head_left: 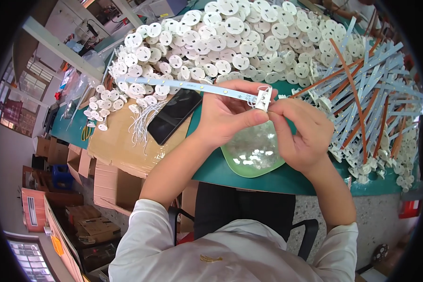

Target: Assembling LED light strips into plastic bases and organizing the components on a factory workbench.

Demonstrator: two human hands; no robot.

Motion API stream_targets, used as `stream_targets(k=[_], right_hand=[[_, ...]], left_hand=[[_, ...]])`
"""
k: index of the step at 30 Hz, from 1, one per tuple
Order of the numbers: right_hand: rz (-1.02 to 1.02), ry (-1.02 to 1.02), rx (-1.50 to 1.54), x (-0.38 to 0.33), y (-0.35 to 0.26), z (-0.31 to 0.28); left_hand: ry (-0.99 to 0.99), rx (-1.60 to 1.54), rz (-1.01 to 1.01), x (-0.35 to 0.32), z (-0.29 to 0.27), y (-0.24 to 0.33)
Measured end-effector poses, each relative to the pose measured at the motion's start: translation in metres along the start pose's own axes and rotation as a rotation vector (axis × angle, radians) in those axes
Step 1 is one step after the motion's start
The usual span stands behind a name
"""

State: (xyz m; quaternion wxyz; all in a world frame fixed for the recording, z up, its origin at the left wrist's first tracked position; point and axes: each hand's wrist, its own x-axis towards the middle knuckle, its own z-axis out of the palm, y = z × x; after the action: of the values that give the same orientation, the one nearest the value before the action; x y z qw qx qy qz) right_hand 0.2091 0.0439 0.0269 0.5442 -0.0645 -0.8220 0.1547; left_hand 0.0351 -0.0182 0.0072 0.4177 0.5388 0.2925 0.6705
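In my left hand (225, 115) is a long pale LED strip (188, 85), gripped near its right end between thumb and fingers. A small white plastic end piece (263, 98) with thin white wire loops sits at that end. The fingertips of my right hand (303, 129) pinch together at the lower edge of this end piece; what lies between them is too small to make out. Below both hands is a green-rimmed dish (251, 173) holding many small shiny pieces.
A large heap of round white discs (216, 43) spreads across the back of the green table (211, 175). Many LED strips (362, 101), white and orange-brown, lie piled at right. On cardboard (122, 136) at left rest a black phone (175, 116) and a bundle of white wires (143, 123).
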Motion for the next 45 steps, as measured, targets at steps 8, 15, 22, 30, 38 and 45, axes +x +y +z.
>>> stream_targets(k=[8, 15, 22, 30, 38, 45], right_hand=[[0.078, 0.07, -0.055, -0.001, 0.012, 0.017], [0.449, -0.111, 0.068, -0.015, 0.025, 0.012], [0.562, -0.203, 0.139, -0.009, 0.013, 0.02], [0.536, -0.232, 0.082, -0.007, 0.019, 0.021], [0.339, -0.258, 0.012, -0.009, 0.015, 0.018], [0.09, -0.221, -0.307, -0.034, -0.013, 0.0]], left_hand=[[0.063, 0.556, -0.215, 0.011, -0.031, 0.065], [0.222, 1.464, -0.571, -0.008, -0.185, 0.211], [0.607, 1.461, -1.095, -0.06, -0.336, 0.274], [0.784, 2.177, -0.838, -0.08, -0.379, 0.251], [0.672, 1.75, 0.029, -0.017, -0.222, 0.182], [0.223, 0.449, 0.086, 0.027, -0.033, 0.046]])
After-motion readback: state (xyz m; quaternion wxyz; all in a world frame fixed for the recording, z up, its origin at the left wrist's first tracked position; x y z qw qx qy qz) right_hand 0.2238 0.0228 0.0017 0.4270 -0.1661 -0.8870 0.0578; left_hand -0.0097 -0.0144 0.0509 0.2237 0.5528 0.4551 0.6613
